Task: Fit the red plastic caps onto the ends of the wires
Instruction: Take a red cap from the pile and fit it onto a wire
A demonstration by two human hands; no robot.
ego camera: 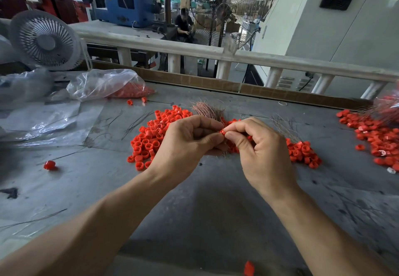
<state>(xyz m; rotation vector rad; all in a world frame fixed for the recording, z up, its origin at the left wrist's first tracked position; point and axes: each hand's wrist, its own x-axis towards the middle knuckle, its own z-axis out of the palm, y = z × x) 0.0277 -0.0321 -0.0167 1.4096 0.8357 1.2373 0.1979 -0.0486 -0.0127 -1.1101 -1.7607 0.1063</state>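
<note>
One grey bench [216,200] carries everything here. At its far left lies a clear plastic bag [103,84] with red caps inside. A broad heap of loose red caps [151,137] spreads beneath and beside both hands, and a second heap [375,137] lies well apart at the right edge. A bundle of thin coppery wires [205,108] fans out just beyond the knuckles. The left hand [185,139] has its fingers curled round the wires — the right hand [259,146] pinches a single red cap [222,132] between thumb and forefinger, its grip meeting the left fingertips above the heap.
</note>
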